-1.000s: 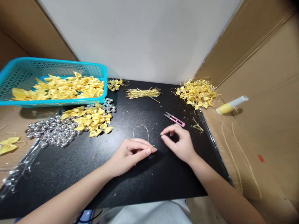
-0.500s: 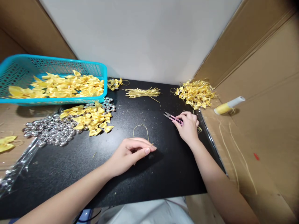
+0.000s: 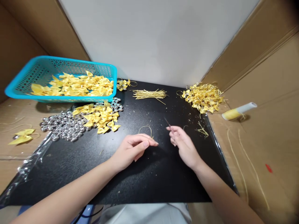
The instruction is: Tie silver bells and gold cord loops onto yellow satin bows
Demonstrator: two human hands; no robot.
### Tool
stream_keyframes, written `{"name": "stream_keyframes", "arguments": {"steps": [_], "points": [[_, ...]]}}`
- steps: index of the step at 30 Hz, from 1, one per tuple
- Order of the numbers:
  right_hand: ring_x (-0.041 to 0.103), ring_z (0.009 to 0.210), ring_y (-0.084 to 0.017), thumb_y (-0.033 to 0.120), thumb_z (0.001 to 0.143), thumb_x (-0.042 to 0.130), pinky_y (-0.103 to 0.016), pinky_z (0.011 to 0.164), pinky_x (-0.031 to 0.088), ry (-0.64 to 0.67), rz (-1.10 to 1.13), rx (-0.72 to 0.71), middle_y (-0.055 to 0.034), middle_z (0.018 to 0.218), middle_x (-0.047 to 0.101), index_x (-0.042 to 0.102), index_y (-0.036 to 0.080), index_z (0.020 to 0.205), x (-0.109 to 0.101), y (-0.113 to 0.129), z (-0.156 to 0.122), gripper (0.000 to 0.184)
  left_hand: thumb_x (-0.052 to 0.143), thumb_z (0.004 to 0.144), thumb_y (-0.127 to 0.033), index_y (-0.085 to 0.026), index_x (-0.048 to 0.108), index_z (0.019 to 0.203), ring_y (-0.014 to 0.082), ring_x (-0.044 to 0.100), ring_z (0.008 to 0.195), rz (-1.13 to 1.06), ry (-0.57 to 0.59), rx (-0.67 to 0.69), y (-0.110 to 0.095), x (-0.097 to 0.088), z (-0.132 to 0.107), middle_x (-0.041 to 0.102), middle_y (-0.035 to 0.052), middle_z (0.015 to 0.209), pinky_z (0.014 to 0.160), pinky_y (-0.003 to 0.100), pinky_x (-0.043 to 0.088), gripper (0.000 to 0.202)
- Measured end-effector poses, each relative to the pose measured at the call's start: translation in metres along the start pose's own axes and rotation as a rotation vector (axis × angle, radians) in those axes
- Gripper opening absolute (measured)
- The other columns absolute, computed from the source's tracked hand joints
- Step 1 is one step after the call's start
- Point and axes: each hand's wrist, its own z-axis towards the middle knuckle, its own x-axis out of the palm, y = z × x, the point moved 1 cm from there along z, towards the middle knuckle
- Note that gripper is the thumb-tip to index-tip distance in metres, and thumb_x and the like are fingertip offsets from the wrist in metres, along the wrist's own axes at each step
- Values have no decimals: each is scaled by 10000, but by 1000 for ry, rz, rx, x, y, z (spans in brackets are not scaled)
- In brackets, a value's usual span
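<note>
My left hand (image 3: 132,150) rests on the black mat (image 3: 130,174), its thumb and forefinger pinched on the ends of a thin gold cord loop (image 3: 145,128) that lies just beyond the fingertips. A hand's width to the right, my right hand (image 3: 183,145) is closed round the pink thread snips (image 3: 167,121). Only the metal blades show, pointing away and to the left, a little right of the loop.
A turquoise basket (image 3: 21,86) of yellow bows stands at the back left. In front of it lie loose yellow bows (image 3: 99,115) and silver beads (image 3: 63,125). Cut gold cords (image 3: 149,94) lie at the back, finished bows (image 3: 203,97) at the back right, a thread spool (image 3: 238,111) on cardboard.
My right hand went out to the pink snips on the mat, took them up and brought them back beside the loop. My left hand kept its pinch on the cord.
</note>
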Motion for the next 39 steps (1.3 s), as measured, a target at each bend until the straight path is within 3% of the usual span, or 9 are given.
{"name": "stream_keyframes", "arguments": {"steps": [3,6,14,39], "points": [[618,811,-157,460,985,400,-261,704,469,128,7,29,-42,885,659,619,213,959,14,8,-9,331,658,854,-450,-186,780,866,-24,343,376,-42,-10,16,3,-2,0,700,76,979,349,160,233,291],[592,728,-141,443,984,413,-246,658,444,163,-18,-12,-29,808,642,611,197,860,15,13,-11,338,659,864,-415,-196,783,871,-27,359,386,-75,-2,20,3,-2,0,691,66,951,349,145,229,252],[521,622,-121,393,992,406,-238,593,377,162,-130,-102,-7,675,565,589,179,769,9,16,-11,359,674,853,-410,-214,788,856,-22,381,391,-108,43,-4,0,1,0,682,37,867,346,124,223,227],[507,581,-101,342,977,435,-226,570,354,161,-196,-112,5,643,558,571,177,717,8,19,-10,337,677,839,-441,-171,777,848,-9,373,385,-78,94,-47,0,1,2,697,55,846,353,142,227,288]]}}
